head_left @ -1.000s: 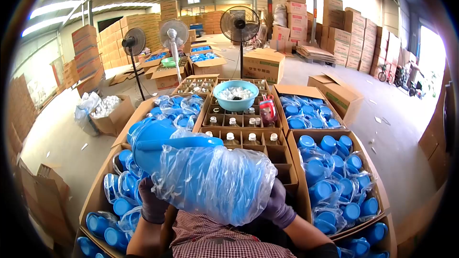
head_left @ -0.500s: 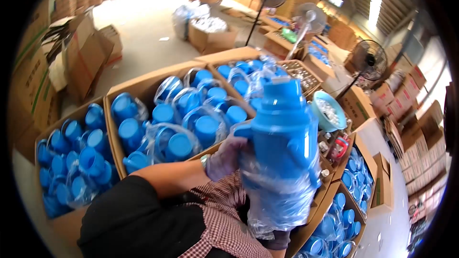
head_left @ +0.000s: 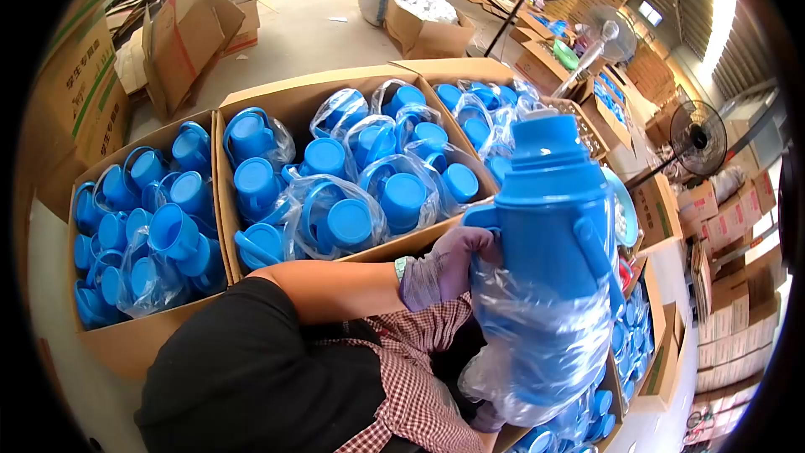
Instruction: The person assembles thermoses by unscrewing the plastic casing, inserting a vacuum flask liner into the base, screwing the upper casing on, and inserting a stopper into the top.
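Note:
A large blue thermos flask (head_left: 549, 176) stands nearly upright in front of me, its lower half wrapped in a clear plastic bag (head_left: 537, 352). My left hand (head_left: 449, 264), in a purple-grey glove, is closed around the flask's side handle. Down at the flask's base is my right hand (head_left: 488, 417), also gloved and holding it from below; the bag and flask hide most of its fingers. Beyond my left forearm, an open carton (head_left: 222, 201) holds several blue flasks, some in clear bags.
Another carton of blue flasks (head_left: 138, 319) stands at the left, and more cartons are behind and at the lower right. A light blue basin (head_left: 620, 201) shows behind the held flask. Standing fans (head_left: 698, 136) and stacked cardboard boxes (head_left: 729, 310) are farther right.
The view has turned, so the cartons appear shifted right and the flask sits farther right in the picture. Both hands keep their hold on the flask.

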{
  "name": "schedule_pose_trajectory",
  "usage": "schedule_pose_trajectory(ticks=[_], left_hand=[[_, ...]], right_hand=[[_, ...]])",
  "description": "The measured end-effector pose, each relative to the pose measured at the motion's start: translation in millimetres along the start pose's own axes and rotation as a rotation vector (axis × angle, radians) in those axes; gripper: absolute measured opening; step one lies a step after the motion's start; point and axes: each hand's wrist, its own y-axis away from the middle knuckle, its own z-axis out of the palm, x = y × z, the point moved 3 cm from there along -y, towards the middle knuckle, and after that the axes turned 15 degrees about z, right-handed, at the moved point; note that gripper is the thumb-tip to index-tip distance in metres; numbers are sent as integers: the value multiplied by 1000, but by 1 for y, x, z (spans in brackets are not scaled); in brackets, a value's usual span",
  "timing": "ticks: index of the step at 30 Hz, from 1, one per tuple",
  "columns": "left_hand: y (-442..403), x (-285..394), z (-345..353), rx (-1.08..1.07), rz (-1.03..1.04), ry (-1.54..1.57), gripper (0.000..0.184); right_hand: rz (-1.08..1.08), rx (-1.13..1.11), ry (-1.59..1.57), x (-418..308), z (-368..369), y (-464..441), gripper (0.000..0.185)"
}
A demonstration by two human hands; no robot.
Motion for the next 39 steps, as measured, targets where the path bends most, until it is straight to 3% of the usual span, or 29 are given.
schedule_pose_trajectory(ticks=[3,4,6,8,10,12,15,17,19,22,23,25,26,28,30,31,32,33,35,37,39], left_hand=[[-6,-3,-15,-109,26,78,9],[-8,-6,-21,-142,50,-9,20],[-4,1,-28,-331,512,-553,29],[2,1,-48,-428,682,-731,39],[-3,17,-70,-506,770,-634,49],[0,38,-68,-550,750,-463,47],[5,55,-120,-429,608,-554,24],[2,71,-144,-306,529,-487,13],[0,81,-155,-137,344,-88,21],[6,99,-150,-458,840,-690,34],[5,99,-150,-436,766,-638,34],[4,99,-150,-381,623,-530,37],[17,110,-111,-181,454,-287,27],[21,115,-120,-224,384,-342,48],[32,105,-134,-403,366,-596,69],[40,99,-136,-529,350,-738,76],[58,93,-124,-471,242,-722,80],[71,84,-128,-487,293,-697,90],[89,81,-139,-372,5,-521,103],[105,70,-164,-252,29,-273,95],[117,80,-177,-206,96,-215,89]], right_hand=[[-40,54,-23,-18,-19,8,38],[-67,65,-28,-27,-27,11,38],[-55,47,-12,-28,-25,11,38],[2,-29,11,-20,-5,0,38],[107,-137,-5,2,29,-18,38],[196,-212,-35,17,52,-33,38],[313,-261,-56,5,32,-36,38],[191,-194,-46,-41,4,-49,38],[-348,46,-106,-101,-4,-24,41],[-529,44,615,-116,38,-32,46],[-491,-98,748,-116,71,-29,51],[-210,-307,216,-122,107,-32,59],[-338,-296,111,-142,118,-31,63],[-618,-305,296,-199,138,-17,80],[-474,-491,223,-248,186,24,85],[-427,-678,290,-258,205,31,79],[-582,-664,543,-264,227,38,75],[-758,-635,772,-269,248,45,71],[-844,-599,989,-265,301,69,73],[-907,-690,1089,-250,341,76,76],[-1167,-808,1150,-248,369,83,75]])
